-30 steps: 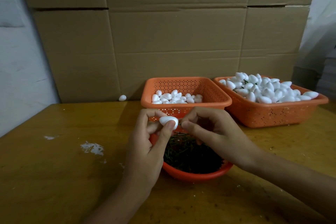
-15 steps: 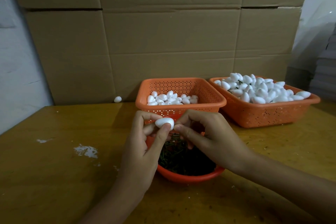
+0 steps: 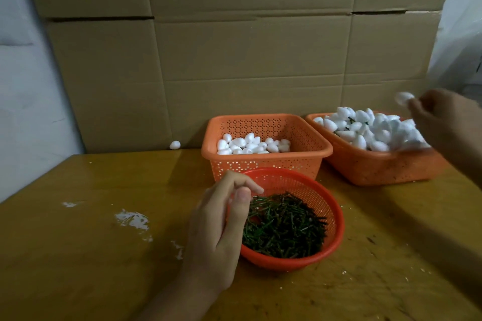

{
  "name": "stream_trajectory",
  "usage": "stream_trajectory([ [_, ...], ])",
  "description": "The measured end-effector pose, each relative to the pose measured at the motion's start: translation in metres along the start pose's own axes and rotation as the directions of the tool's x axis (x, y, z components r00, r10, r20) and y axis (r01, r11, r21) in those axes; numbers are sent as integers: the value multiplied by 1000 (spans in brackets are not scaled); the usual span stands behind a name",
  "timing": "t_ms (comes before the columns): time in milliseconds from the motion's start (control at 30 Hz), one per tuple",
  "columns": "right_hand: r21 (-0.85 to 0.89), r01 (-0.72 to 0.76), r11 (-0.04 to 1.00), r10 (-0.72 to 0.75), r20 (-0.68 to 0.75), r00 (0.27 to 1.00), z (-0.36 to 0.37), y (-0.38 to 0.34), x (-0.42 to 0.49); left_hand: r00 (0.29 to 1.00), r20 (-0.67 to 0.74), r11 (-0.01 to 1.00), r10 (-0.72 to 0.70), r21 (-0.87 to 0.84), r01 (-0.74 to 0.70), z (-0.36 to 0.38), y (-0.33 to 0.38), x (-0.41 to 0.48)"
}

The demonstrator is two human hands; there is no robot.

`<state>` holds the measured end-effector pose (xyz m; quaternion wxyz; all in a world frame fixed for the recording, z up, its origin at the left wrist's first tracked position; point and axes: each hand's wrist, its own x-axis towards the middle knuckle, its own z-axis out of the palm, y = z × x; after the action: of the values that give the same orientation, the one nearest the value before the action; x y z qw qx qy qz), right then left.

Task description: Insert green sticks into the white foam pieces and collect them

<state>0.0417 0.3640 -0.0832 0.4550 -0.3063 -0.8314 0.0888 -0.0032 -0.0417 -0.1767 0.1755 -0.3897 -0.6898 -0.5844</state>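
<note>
My right hand (image 3: 448, 125) is raised over the right orange basket (image 3: 378, 167), blurred by motion, with a white foam piece (image 3: 403, 98) at its fingertips. That basket is heaped with foam pieces (image 3: 365, 128), some showing green stick ends. My left hand (image 3: 221, 227) hovers at the left rim of the round red basket (image 3: 336, 219), fingers loosely curled and holding nothing. Green sticks (image 3: 284, 227) fill that round basket. The middle orange basket (image 3: 263, 164) holds a shallow layer of plain foam pieces (image 3: 250, 144).
All three baskets stand on a wooden table (image 3: 91, 255). Cardboard boxes (image 3: 234, 60) form a wall right behind them. One stray foam piece (image 3: 174, 144) lies at the foot of the boxes. White flecks (image 3: 131, 219) mark the table to my left.
Both hands were together over the round basket with the foam piece between them. My right hand has swung up and right over the right basket with the piece; my left hand let go.
</note>
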Motion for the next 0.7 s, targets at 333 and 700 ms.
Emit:
stream_trajectory([
  [333,82,124,989,-121,-38,992,23,-53,-1,999,-6,999,48,5,-48,0,3,1],
  [700,86,528,845,-252,934,252,125,-229,-43,1000,-20,997,-23,-79,22,3,2,8],
])
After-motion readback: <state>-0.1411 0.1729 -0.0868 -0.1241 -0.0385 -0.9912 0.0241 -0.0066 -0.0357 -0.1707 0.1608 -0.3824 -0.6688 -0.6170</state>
